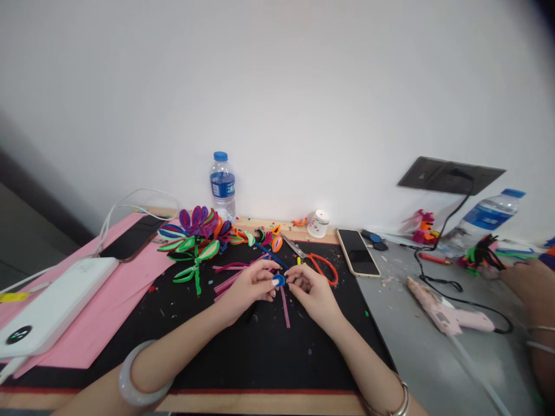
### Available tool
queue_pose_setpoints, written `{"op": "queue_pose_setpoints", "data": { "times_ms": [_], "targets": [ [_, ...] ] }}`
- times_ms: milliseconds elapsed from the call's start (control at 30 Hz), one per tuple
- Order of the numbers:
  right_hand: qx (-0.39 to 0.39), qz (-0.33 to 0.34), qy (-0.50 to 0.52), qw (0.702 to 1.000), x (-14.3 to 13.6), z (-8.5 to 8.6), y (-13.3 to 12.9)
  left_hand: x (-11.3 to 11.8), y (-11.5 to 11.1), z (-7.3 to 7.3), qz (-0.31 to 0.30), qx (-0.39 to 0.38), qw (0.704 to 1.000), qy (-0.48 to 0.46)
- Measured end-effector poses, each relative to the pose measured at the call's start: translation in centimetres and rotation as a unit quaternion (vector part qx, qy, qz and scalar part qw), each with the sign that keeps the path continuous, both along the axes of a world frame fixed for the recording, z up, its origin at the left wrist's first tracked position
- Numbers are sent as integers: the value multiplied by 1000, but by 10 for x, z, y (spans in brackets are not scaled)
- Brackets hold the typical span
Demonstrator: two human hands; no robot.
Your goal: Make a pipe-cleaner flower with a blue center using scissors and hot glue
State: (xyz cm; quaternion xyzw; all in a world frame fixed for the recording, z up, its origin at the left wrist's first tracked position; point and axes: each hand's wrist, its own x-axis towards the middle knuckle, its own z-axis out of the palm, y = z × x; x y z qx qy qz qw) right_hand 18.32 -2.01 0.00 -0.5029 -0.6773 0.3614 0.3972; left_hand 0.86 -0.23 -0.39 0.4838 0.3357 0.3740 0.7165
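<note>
Between the thumb and fingers of my left hand (255, 283) is a small blue pipe-cleaner loop (279, 280). My right hand (310, 289) pinches at the loop's right side, fingertips close to the left ones; a dark end shows there. Beneath my hands lie pink and purple pipe-cleaner strips (285, 309), some half hidden by the left hand. A dark blue strip (271, 254) runs just behind the fingers. Orange-handled scissors (323, 267) rest beyond my right hand. To the left, a pipe-cleaner flower (197, 242) with colourful petals and a green stem lies on the black mat (260, 361).
Behind stand a water bottle (222, 188) and an upturned paper cup (318, 224). A phone (358, 253) and a pink glue gun (453, 315) lie right. A white power bank (56, 306) and dark phone (133, 238) lie left. Another person's hand (526, 283) is at far right.
</note>
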Motion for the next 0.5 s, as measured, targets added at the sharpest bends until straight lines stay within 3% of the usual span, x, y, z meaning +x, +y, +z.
{"op": "queue_pose_setpoints", "data": {
  "times_ms": [167, 500],
  "targets": [
    [-2, -33, -1, 999, 2, 1, 0, -1, 3, -1, 18, -20, 999, -19],
    [13, -126, 99, 987, 11, 8, -2, -1, 3, 0, 36, -26, 999, -16]
  ]
}}
